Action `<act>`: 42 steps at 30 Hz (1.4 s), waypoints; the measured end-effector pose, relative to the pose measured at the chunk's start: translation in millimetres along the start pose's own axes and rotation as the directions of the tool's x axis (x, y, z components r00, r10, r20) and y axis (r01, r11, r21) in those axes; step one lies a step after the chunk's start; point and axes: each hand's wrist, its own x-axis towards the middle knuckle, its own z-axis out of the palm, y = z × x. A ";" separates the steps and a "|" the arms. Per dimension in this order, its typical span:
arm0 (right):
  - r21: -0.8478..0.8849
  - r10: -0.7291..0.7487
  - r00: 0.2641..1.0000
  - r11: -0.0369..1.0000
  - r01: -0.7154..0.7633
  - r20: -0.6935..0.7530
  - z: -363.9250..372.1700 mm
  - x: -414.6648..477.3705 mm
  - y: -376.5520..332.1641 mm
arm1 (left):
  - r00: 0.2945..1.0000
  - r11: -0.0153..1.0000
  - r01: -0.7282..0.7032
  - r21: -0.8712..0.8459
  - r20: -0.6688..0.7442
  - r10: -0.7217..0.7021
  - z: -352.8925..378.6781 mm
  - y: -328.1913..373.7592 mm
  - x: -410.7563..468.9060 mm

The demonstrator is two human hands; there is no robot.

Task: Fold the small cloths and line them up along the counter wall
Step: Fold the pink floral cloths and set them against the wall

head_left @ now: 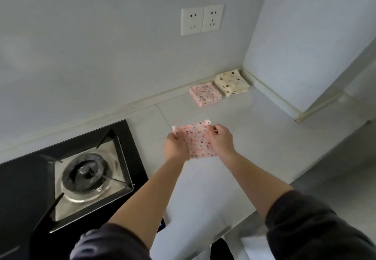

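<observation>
in the head view, two bare arms reach out over the pale worktop. the left hand and the right hand each hold one side of a pink spotted cloth, just above the worktop and to the right of the black stove. each grip is closed on the cloth, with fingers and thumb pinching its edge. the cloth looks partly folded, so i think the folding step is going on now. two cloths look done: a folded pink cloth and a cream dotted cloth sit side by side against the wall, the cream one in the corner. next, the hands likely need to bring the sides together, press the cloth flat, and set it to the left of the folded pink cloth, close to the wall. two white wall plugs are higher up. i can see no words or brand names to read.
</observation>
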 end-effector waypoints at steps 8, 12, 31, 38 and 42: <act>-0.205 -0.159 0.986 0.965 0.165 0.044 -17.1 204.6 34.1 | 0.973 0.963 -0.060 0.264 -0.199 0.115 128.2 64.7 130.2; -0.275 -0.264 0.963 0.923 0.270 0.061 -0.4 279.4 37.0 | 0.954 0.943 -0.017 0.334 -0.276 0.115 159.1 81.9 191.6; -0.547 -0.258 0.951 0.779 0.308 0.168 36.6 369.1 41.8 | 0.924 0.820 0.039 0.572 -0.333 0.188 190.2 86.5 264.4; -0.650 -0.189 0.947 0.692 0.315 0.259 43.3 371.0 46.0 | 0.931 0.810 0.082 0.580 -0.336 0.146 200.2 78.1 281.6; -0.669 -0.276 0.918 0.628 0.396 0.285 34.2 365.1 36.2 | 0.902 0.829 0.017 0.558 -0.367 0.228 195.2 78.1 274.0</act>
